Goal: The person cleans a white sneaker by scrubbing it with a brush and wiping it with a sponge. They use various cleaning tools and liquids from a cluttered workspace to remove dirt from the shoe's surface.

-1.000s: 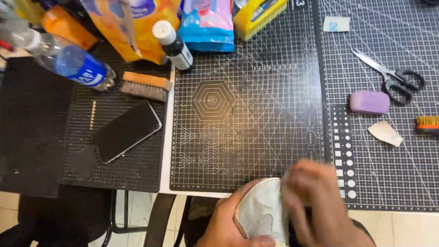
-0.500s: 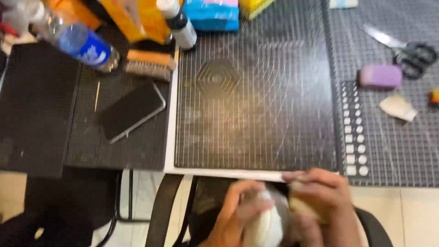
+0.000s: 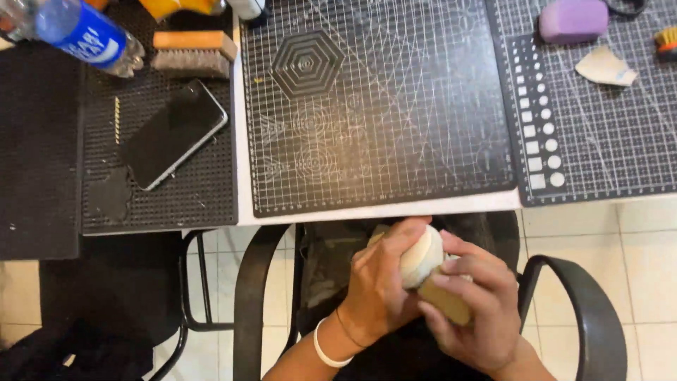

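Note:
My left hand point(image 3: 377, 282) grips a white shoe point(image 3: 422, 255) by its rounded end, down over my lap and below the table's front edge. My right hand point(image 3: 479, 310) is closed on a small tan pad point(image 3: 446, 305) and presses it against the shoe's lower right side. The two hands touch around the shoe, and most of the shoe is hidden behind my fingers. A white band circles my left wrist.
Black gridded cutting mats point(image 3: 395, 141) cover the table. On a black perforated mat point(image 3: 162, 190) at the left lie a phone point(image 3: 174, 132), a wooden brush point(image 3: 192, 53) and a plastic bottle point(image 3: 84, 34). A purple block point(image 3: 572, 20) and a tan scrap point(image 3: 605, 67) lie far right. Black chair armrests point(image 3: 585, 303) flank my lap.
The view has tilted down. My hands and the shoe have come back from the table edge to my lap, and the shoe has turned so only its rounded end shows.

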